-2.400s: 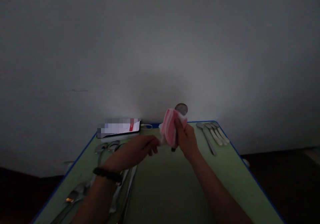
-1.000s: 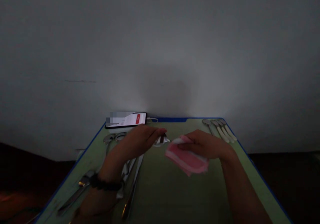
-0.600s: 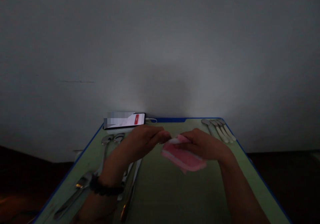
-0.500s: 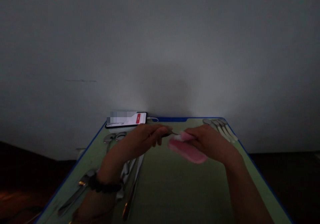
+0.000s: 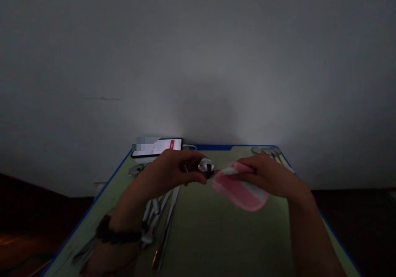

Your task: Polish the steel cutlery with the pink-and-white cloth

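Observation:
Thumb and fingers of my left hand (image 5: 177,167) curve around the shiny bowl of a metal spoon (image 5: 206,166), seeming to hold it by its edges. The spoon's neck runs right toward a pink and white striped cloth (image 5: 241,190), which hides the rest of it. My right hand (image 5: 267,174) pinches the cloth at its upper edge, around where the handle goes in. Both hands are above the far middle of the table. The cloth's lower part hangs down in a rounded flap.
Several metal utensils (image 5: 165,227) lie on the left of the green, blue-edged table (image 5: 222,235), partly under my left arm. Several pale-handled spoons (image 5: 266,151) line the far right corner. A lit phone (image 5: 157,147) with a white cable stands by the wall (image 5: 204,62).
My left hand has loosened and turned, so the spoon's bowl now shows between its fingers. The cloth has shifted slightly right with my right hand and spread wider.

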`<action>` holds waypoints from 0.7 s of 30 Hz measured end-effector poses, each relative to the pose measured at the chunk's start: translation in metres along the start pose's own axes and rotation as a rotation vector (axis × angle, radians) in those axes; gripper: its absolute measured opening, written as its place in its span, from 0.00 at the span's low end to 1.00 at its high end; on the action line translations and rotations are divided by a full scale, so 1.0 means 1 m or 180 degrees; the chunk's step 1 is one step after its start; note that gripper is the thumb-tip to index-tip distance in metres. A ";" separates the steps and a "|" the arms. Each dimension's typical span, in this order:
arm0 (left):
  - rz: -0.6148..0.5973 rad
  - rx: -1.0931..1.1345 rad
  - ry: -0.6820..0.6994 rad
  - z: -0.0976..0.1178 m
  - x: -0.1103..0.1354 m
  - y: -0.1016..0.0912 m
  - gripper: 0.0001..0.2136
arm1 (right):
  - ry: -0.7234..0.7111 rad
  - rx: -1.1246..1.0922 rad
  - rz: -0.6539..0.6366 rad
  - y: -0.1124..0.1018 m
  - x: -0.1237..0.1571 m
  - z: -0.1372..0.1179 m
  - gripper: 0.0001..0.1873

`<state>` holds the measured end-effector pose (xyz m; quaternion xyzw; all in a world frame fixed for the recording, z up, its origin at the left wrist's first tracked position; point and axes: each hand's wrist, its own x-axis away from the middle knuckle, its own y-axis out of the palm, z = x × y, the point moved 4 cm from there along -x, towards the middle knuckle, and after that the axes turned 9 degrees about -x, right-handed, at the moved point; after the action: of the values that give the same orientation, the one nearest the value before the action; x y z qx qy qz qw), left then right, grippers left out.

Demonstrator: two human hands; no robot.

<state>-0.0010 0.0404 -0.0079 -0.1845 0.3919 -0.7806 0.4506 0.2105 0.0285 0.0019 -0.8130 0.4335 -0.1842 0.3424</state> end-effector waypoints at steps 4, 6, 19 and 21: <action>-0.0133 0.0210 -0.0129 0.017 -0.003 0.008 0.18 | -0.0170 -0.0155 0.0027 0.004 -0.004 -0.005 0.17; -0.0234 0.0328 -0.0047 0.024 -0.005 0.013 0.17 | -0.0257 -0.0247 0.0008 0.007 -0.007 -0.007 0.17; -0.0389 -0.0226 0.0413 0.018 -0.005 0.007 0.16 | -0.0616 -0.0401 -0.0420 0.018 -0.012 -0.005 0.19; -0.0354 -0.0291 0.0408 0.015 -0.003 0.004 0.15 | -0.0570 -0.0398 -0.0546 0.016 -0.009 -0.001 0.19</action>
<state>0.0126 0.0352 -0.0008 -0.1760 0.4443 -0.7959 0.3716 0.1954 0.0299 -0.0086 -0.8800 0.3407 -0.1122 0.3113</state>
